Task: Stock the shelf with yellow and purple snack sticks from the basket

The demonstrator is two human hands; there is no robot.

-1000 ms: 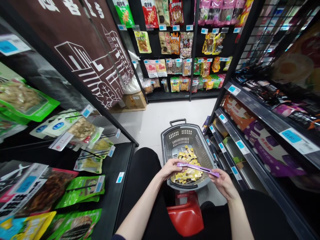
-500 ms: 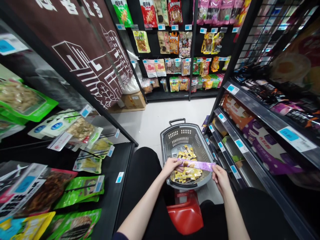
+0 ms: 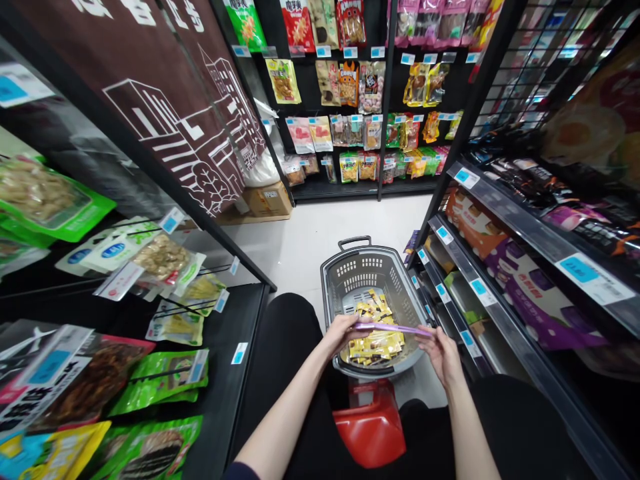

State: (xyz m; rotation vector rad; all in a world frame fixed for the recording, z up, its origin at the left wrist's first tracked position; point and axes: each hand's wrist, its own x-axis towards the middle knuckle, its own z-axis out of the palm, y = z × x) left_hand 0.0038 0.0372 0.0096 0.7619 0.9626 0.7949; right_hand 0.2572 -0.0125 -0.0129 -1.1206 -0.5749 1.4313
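A long, narrow purple snack packet (image 3: 387, 327) is stretched level between my two hands, seen nearly edge-on. My left hand (image 3: 345, 331) is closed on its left end. At the other end, my right hand (image 3: 438, 347) pinches it between thumb and fingers. Below the packet stands a grey shopping basket (image 3: 327, 283), with several small yellow packets (image 3: 375, 343) heaped in it. The purple packet crosses in front of part of that heap.
Shelves with bagged snacks (image 3: 160, 380) rise close on my left. Shelving with price tags (image 3: 480, 290) runs along my right. A snack rack (image 3: 350, 147) stands ahead beyond the floor (image 3: 300, 247). A red plastic part (image 3: 370, 427) sits between my knees.
The purple packet has turned from its printed face showing to nearly edge-on. My right hand has rotated with it, while the basket stays in place.
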